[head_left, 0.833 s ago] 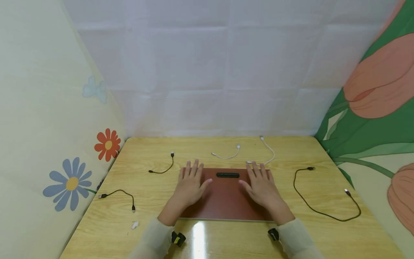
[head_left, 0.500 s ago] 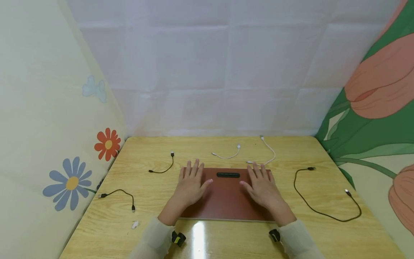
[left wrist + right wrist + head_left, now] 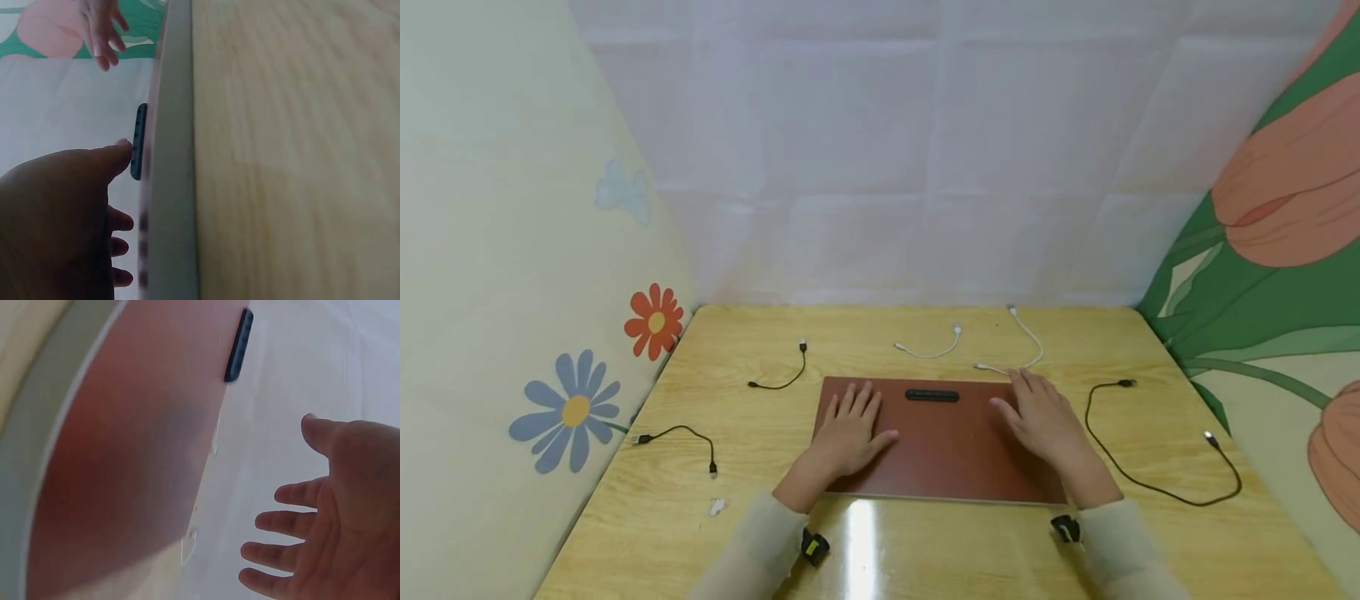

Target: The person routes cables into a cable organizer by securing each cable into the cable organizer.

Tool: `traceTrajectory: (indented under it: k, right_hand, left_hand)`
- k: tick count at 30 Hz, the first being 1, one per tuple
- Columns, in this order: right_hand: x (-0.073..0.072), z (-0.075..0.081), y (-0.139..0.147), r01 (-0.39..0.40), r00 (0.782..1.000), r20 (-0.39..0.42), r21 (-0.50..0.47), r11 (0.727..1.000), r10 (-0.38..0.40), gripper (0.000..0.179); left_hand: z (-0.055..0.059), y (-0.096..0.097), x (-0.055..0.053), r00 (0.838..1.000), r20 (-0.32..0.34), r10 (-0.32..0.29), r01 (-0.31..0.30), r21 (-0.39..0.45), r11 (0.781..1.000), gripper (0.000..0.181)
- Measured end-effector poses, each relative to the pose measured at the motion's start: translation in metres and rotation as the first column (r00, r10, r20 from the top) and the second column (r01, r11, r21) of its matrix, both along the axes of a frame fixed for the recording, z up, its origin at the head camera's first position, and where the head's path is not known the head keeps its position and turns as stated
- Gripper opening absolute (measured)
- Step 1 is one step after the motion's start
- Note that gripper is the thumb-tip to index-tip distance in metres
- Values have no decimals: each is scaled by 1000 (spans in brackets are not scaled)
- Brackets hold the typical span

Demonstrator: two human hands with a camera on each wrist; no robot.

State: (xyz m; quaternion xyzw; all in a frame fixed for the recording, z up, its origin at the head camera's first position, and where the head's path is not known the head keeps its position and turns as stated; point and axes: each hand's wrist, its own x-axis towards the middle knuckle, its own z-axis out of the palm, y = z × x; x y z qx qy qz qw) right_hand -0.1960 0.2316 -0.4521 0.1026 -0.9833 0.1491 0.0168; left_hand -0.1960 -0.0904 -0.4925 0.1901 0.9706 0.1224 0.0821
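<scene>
A reddish-brown board (image 3: 940,450) with a pale edge lies near the front of the wooden table. On its far edge sits a black slotted strip (image 3: 932,395), also visible in the left wrist view (image 3: 138,142). My left hand (image 3: 846,442) is over the board's left end, fingers straight and thumb spread toward the middle. Over the right end is my right hand (image 3: 1041,417), its fingers extended and reaching past the far right corner. The right wrist view shows that hand (image 3: 350,512) with spread fingers and nothing in it, apart from the board's surface.
Short black USB cables lie at the back left (image 3: 803,360) and left (image 3: 712,469). Behind the board are two white cables (image 3: 928,357). A longer black cable (image 3: 1195,505) curves at the right. A small white piece (image 3: 717,506) lies front left. Cloth walls (image 3: 880,208) surround the table.
My right hand has moved right, from beside the strip to the board's right end. The left hand stays at the left end, barely shifted. The head view has tilted slightly.
</scene>
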Motion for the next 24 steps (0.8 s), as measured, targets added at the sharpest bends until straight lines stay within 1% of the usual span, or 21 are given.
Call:
traceTrajectory:
  k: [3,6,9,13,18,24]
  right_hand:
    - [-1,2,13,20,1000,20,2,1000,-20,69]
    - [-1,2,28,38,998,44,-12,999,-37,69]
    - [-1,1,43,62,995,80,-36,997,-59,71]
    - [-3,3,65,91,989,123,-53,994,-84,77]
    - [-12,8,91,140,976,174,-49,989,-130,79]
    - [-26,14,122,176,953,257,-27,984,-163,83]
  left_hand:
    - [-3,1,-1,1000,-4,-7,7,-6,1000,79]
    - [-6,2,0,1000,13,-12,12,-20,1000,79]
    - [-5,2,3,999,36,-15,17,-43,999,79]
    - [-4,4,3,998,52,-18,22,-74,997,80]
    - [-6,6,1,998,59,-21,27,-101,994,80]
    - [-9,6,-2,999,48,-26,32,-126,992,79]
